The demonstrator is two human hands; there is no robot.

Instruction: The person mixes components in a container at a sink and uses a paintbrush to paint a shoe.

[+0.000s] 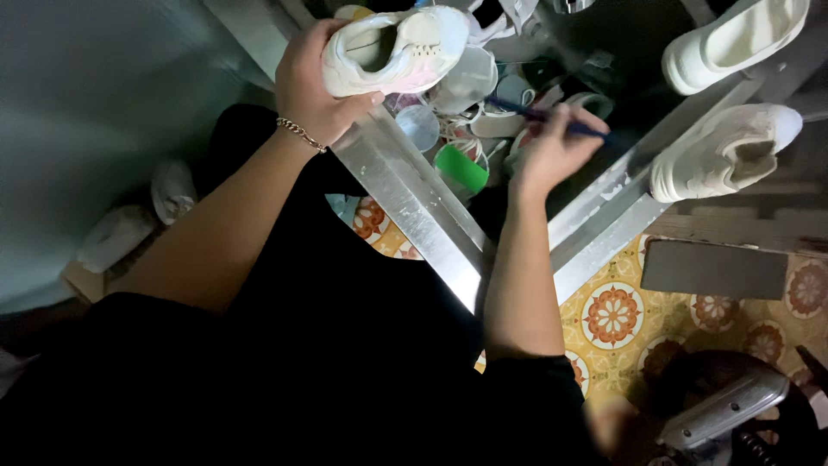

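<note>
my left hand (pixel 312 85) grips a white shoe (pixel 395 50) by its heel end, fingers wrapped under the sole, holding it up above the metal frame (pixel 414 198), toe pointing to my right and the opening facing me. my right hand (pixel 552 148) is closed around a thin dark brush (pixel 552 119), which runs across my fingers and sticks out past them on both sides; i cannot tell what its tip looks like. the shoe and the brush are apart, the brush lower and to the right of the shoe's toe. under both hands, between the two slanting rails of the frame, sits a crowded clutter of cups (pixel 466 82) and a green lid (pixel 460 167), so there is little free room down there; the open room is up where the shoe hangs. to the right, beyond the far rail, two more white shoes (pixel 729 154) lie on a shelf, well apart from my hands. a patterned tiled floor (pixel 612 315) shows below the rails. the shoe in my grip is off-white with a faint pinkish tint along its side, a thick pale sole and a dark inside.
</note>
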